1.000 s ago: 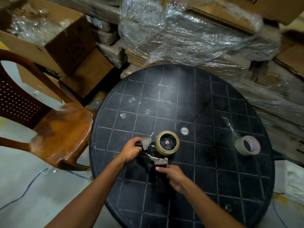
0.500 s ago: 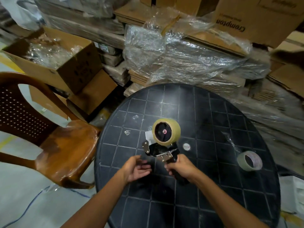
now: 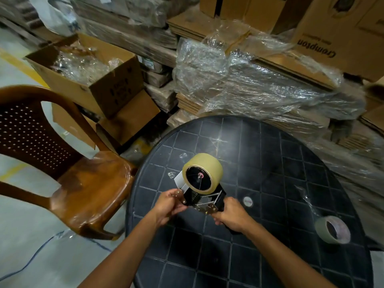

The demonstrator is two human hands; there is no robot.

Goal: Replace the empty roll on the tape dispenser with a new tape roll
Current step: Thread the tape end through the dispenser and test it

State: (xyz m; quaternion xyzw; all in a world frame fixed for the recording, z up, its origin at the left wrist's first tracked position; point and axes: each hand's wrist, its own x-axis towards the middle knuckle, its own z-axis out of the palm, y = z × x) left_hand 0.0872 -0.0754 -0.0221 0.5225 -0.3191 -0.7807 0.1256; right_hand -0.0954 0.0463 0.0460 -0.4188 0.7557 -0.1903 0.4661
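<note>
New tape roll (image 3: 202, 176) sits on the tape dispenser (image 3: 204, 201) above the counter (image 3: 270, 163); right hand (image 3: 232, 218) clamps its rigid handle, left hand (image 3: 169, 204) fingers pinch the light, sticky tape end

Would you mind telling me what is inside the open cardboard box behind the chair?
The cardboard box holds crumpled clear plastic wrap up to its rim; anything underneath is covered.

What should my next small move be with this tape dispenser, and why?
Probably draw the loose tape end down toward the metal blade plate. The new tape roll already sits on the tape dispenser, your right hand grips the handle, and your left hand is at the front, just below that free end.
</note>
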